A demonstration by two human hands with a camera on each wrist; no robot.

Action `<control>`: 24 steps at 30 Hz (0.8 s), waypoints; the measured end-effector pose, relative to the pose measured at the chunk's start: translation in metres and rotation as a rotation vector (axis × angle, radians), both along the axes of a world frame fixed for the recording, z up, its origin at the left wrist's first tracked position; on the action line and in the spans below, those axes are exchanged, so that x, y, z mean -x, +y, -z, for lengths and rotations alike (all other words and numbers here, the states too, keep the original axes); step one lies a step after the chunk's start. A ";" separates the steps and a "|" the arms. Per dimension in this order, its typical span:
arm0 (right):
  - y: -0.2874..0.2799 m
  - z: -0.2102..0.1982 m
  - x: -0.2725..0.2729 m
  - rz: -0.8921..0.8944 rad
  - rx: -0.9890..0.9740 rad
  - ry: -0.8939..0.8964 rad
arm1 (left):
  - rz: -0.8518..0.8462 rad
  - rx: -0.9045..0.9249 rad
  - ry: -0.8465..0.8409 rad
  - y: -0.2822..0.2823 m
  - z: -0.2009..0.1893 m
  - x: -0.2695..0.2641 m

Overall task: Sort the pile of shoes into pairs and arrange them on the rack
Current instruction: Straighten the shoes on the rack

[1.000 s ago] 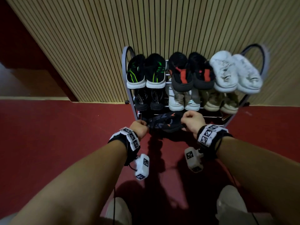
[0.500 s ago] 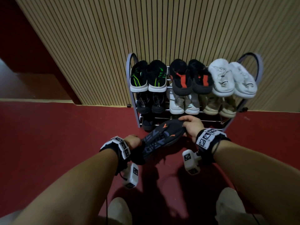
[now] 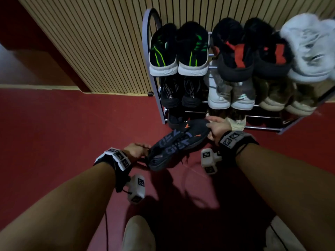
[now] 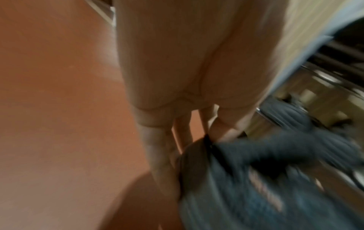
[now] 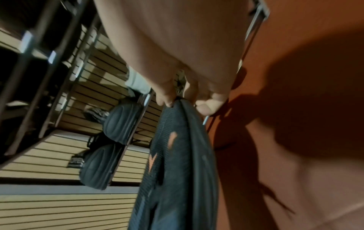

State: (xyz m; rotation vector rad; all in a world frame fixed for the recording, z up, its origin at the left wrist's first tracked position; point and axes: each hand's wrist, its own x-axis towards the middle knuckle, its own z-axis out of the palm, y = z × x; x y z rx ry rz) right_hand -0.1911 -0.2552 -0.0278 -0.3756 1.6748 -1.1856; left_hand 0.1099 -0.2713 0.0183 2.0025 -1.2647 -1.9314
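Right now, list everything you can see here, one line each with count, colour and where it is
Shoe rack: one, grey metal, against the slatted wall.
Black-and-green shoes: one pair, top shelf, left.
Black-and-red shoes: one pair, top shelf, middle.
White shoes: blurred, top shelf, right.
Black shoes: one pair, second shelf, left.
White-grey shoes: one pair, second shelf, middle.
Beige shoes: one pair, second shelf, right.
Dark shoe with orange marks: one, held above the red floor.
Left hand: grips one end of it.
Right hand: grips the other end.
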 end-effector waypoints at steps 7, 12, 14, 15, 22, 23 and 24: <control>-0.042 0.026 -0.020 0.052 -0.035 -0.231 | -0.098 0.084 0.058 -0.029 0.023 -0.005; -0.045 0.041 -0.025 -0.096 -0.150 -0.245 | -0.235 0.096 0.134 -0.044 0.036 0.008; -0.048 0.050 -0.031 -0.178 -0.162 -0.201 | -0.265 0.093 0.179 -0.049 0.041 0.016; -0.050 0.056 -0.035 -0.222 -0.180 -0.195 | -0.286 0.085 0.199 -0.050 0.044 0.020; -0.074 0.063 -0.063 -0.286 -0.168 -0.339 | -0.365 0.065 0.358 -0.056 0.052 0.043; -0.078 0.065 -0.067 -0.286 -0.154 -0.346 | -0.367 0.069 0.366 -0.057 0.053 0.044; -0.081 0.067 -0.070 -0.285 -0.137 -0.356 | -0.377 0.071 0.375 -0.059 0.054 0.046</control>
